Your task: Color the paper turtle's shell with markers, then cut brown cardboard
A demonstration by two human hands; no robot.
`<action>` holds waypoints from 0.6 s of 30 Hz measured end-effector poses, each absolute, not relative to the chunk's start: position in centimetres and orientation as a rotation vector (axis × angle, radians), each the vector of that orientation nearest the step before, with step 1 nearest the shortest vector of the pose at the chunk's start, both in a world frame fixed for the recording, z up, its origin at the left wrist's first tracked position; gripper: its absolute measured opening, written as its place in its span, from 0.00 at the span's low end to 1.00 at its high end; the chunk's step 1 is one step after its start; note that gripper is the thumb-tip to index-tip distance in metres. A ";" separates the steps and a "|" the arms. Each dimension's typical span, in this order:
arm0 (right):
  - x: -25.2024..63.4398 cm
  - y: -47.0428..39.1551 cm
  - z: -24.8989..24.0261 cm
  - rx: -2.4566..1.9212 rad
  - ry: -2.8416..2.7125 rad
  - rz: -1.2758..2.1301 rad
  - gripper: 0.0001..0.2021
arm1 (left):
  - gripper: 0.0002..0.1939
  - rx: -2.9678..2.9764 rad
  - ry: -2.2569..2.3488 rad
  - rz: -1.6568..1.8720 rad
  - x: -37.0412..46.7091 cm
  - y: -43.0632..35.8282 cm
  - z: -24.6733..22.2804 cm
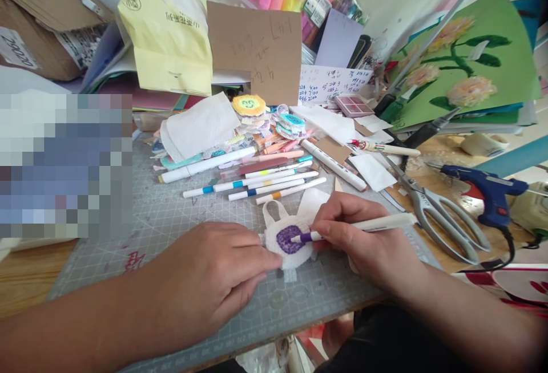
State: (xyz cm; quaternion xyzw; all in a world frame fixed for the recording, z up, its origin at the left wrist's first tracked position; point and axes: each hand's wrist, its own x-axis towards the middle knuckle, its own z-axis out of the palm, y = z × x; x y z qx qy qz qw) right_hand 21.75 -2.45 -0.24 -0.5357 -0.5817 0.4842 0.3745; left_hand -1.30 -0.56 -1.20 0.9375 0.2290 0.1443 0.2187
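My right hand (363,242) grips a white marker (383,223) with a purple band. Its tip touches a purple-coloured patch (286,238) in the middle of a small white fabric-like piece (302,260). A white loop (274,209) sticks up from the top of this piece, and a short tab shows at its bottom. My left hand (231,256) holds the left edge of the piece down with its fingertips. Under it all lies a grey cutting mat (171,316). Several white markers (265,182) with coloured bands lie just beyond my hands.
Scissors (445,213) and a blue glue gun (483,190) lie at the right. Behind the markers are a yellow round piece (249,105), a blue round piece (291,122) and white sheets (201,125). A cardboard sheet (257,42) and yellow bag (166,42) stand at the back.
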 end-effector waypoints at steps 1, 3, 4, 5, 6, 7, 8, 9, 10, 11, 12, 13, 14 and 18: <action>21.7 -2.5 -0.2 -1.370 -1.485 1.243 0.08 | 0.15 2.594 0.634 0.403 -1.3 -0.5 -1.2; 21.8 -2.4 -0.2 -1.364 -1.508 1.253 0.08 | 0.15 2.589 0.624 0.407 -1.3 -0.5 -1.2; 21.8 -2.4 -0.2 -1.365 -1.515 1.252 0.08 | 0.15 2.585 0.618 0.406 -1.3 -0.5 -1.2; 21.8 -2.3 -0.3 -1.367 -1.510 1.252 0.08 | 0.15 2.580 0.611 0.410 -1.3 -0.5 -1.2; 21.8 -2.3 -0.3 -1.366 -1.495 1.252 0.08 | 0.15 2.575 0.605 0.407 -1.3 -0.5 -1.2; 21.9 -2.3 -0.3 -1.365 -1.481 1.257 0.08 | 0.15 2.572 0.602 0.403 -1.3 -0.5 -1.2; 21.9 -2.2 -0.4 -1.361 -1.479 1.264 0.08 | 0.15 2.570 0.600 0.398 -1.4 -0.5 -1.2; 21.9 -2.2 -0.3 -1.358 -1.489 1.269 0.08 | 0.15 2.572 0.600 0.399 -1.4 -0.5 -1.2; 21.9 -2.2 -0.3 -1.360 -1.500 1.269 0.08 | 0.15 2.576 0.600 0.398 -1.4 -0.5 -1.2; 21.9 -2.3 -0.3 -1.363 -1.502 1.266 0.08 | 0.15 2.580 0.599 0.402 -1.4 -0.5 -1.2; 21.9 -2.3 -0.2 -1.368 -1.490 1.261 0.08 | 0.15 2.583 0.603 0.403 -1.4 -0.5 -1.2; 21.9 -2.3 -0.2 -1.370 -1.472 1.257 0.08 | 0.15 2.585 0.605 0.408 -1.4 -0.5 -1.3; 21.9 -2.3 -0.2 -1.369 -1.462 1.258 0.08 | 0.15 2.584 0.605 0.408 -1.4 -0.5 -1.3; 21.8 -2.4 -0.4 -1.352 -1.487 1.266 0.08 | 0.14 2.577 0.602 0.401 -1.5 -0.5 -1.4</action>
